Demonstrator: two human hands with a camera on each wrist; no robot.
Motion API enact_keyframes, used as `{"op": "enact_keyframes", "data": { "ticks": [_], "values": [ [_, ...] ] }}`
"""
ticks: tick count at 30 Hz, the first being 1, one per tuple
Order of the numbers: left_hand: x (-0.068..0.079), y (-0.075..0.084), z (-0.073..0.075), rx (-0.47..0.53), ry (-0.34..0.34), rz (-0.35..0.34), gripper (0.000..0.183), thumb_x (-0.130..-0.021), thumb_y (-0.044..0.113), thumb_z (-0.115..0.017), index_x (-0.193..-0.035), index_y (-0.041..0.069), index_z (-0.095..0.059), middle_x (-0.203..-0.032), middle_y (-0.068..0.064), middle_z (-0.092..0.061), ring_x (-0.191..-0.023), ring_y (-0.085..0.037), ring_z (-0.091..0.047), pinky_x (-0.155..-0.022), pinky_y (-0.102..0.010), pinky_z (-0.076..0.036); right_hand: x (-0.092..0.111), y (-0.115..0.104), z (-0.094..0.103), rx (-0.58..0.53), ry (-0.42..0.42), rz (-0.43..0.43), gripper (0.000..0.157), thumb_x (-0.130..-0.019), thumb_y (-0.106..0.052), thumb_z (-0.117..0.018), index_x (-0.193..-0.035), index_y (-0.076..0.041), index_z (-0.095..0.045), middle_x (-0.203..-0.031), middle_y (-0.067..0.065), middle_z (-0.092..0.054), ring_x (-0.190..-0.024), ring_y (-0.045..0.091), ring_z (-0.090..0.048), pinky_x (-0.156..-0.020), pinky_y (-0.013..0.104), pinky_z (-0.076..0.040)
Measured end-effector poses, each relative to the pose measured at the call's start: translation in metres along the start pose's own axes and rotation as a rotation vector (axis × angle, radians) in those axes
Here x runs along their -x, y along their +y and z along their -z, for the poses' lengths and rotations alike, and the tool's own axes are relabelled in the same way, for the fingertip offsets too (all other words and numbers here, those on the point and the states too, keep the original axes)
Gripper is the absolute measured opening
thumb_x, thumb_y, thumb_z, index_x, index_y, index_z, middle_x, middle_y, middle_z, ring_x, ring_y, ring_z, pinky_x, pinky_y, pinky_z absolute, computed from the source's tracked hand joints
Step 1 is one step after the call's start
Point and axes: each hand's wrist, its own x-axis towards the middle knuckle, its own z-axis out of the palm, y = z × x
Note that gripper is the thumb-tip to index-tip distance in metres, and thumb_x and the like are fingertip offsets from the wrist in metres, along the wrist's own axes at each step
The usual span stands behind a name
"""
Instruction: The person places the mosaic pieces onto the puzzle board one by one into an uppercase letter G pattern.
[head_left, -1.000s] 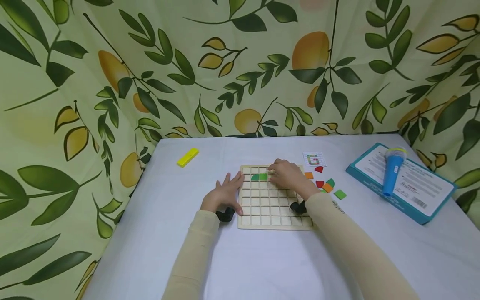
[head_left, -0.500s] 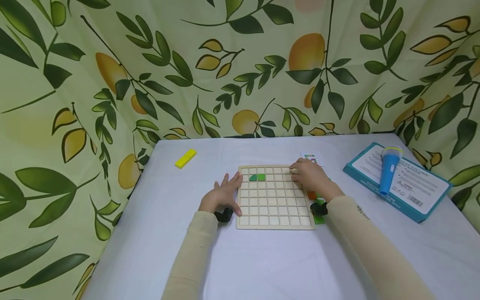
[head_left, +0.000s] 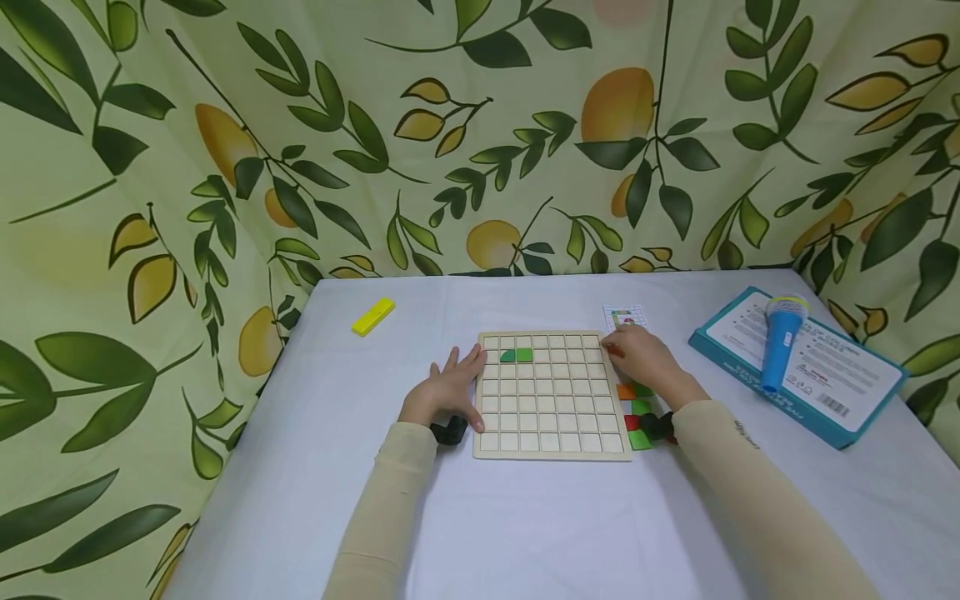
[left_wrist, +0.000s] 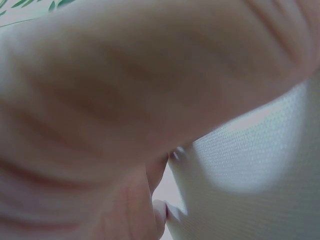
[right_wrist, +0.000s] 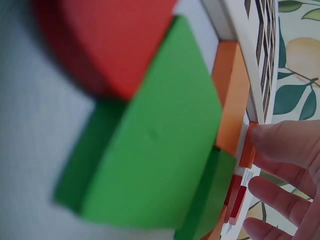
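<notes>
A pale wooden grid board [head_left: 551, 421] lies on the white table. In its second row sit a dark green rounded tile [head_left: 508, 356] and a light green square tile [head_left: 524, 355]. My left hand [head_left: 444, 392] rests with spread fingers along the board's left edge, thumb at the lower side. At the upper right edge, my right hand [head_left: 645, 360] pinches an orange tile [right_wrist: 248, 145] between thumb and fingers. Closer to the right wrist camera are a green tile [right_wrist: 155, 135], a red rounded tile [right_wrist: 110, 45] and another orange tile [right_wrist: 233, 95].
Several loose tiles, such as a green one [head_left: 640, 440], line the board's right side. A small pattern card [head_left: 624, 315] lies behind it. Farther right, a blue toy microphone [head_left: 782, 346] lies on a teal box [head_left: 840, 417]. A yellow block [head_left: 373, 317] is at the back left.
My right hand has moved right, from the board's upper middle to the tiles beside its right edge. The light green square in the grid is uncovered. My left hand has stayed put.
</notes>
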Motion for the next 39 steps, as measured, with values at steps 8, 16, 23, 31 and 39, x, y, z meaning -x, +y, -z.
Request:
{"op": "enact_keyframes", "data": {
  "ticks": [8,16,23,31,39],
  "values": [
    [0.002,0.000,0.003,-0.001,-0.004,0.008,0.135,-0.045,0.035,-0.091,-0.150,0.022,-0.007,-0.155,0.007,0.005,-0.139,-0.026,0.015,-0.107,-0.058,0.006,-0.001,0.004,0.003,0.050,-0.017,-0.024,0.030,-0.083,-0.009,-0.065,-0.111,0.001,-0.065,-0.110,0.019,-0.061,-0.096,0.033,-0.050,-0.082,0.049,-0.046],
    [0.002,-0.001,0.002,-0.018,-0.011,-0.002,0.134,-0.046,0.036,-0.090,-0.150,0.021,-0.007,-0.155,0.005,0.005,-0.139,-0.027,0.014,-0.106,-0.060,0.004,0.000,0.008,0.005,0.035,-0.007,-0.044,0.028,-0.082,-0.012,-0.066,-0.107,0.002,-0.066,-0.104,0.019,-0.061,-0.091,0.032,-0.048,-0.078,0.047,-0.045],
    [0.001,-0.001,0.001,-0.037,-0.020,-0.012,0.134,-0.048,0.038,-0.089,-0.150,0.021,-0.005,-0.154,0.005,0.007,-0.139,-0.027,0.014,-0.106,-0.060,0.004,-0.002,-0.003,0.007,0.049,0.002,-0.027,0.029,-0.082,-0.015,-0.068,-0.106,0.001,-0.066,-0.103,0.016,-0.060,-0.093,0.031,-0.051,-0.080,0.046,-0.047],
    [0.002,-0.001,0.003,-0.018,-0.005,-0.025,0.134,-0.046,0.038,-0.090,-0.150,0.020,-0.006,-0.155,0.005,0.006,-0.139,-0.029,0.013,-0.106,-0.061,0.004,-0.012,-0.027,0.006,0.052,0.041,0.091,0.027,-0.081,-0.014,-0.069,-0.103,0.001,-0.067,-0.093,0.010,-0.061,-0.080,0.024,-0.053,-0.070,0.039,-0.048],
    [0.002,-0.001,0.003,0.001,0.004,-0.022,0.135,-0.044,0.037,-0.090,-0.150,0.020,-0.007,-0.154,0.006,0.006,-0.139,-0.029,0.014,-0.105,-0.061,0.005,-0.022,-0.048,-0.001,0.072,0.059,0.189,0.022,-0.081,-0.014,-0.068,-0.101,-0.003,-0.069,-0.092,0.007,-0.060,-0.085,0.024,-0.053,-0.070,0.039,-0.049]
  ]
}}
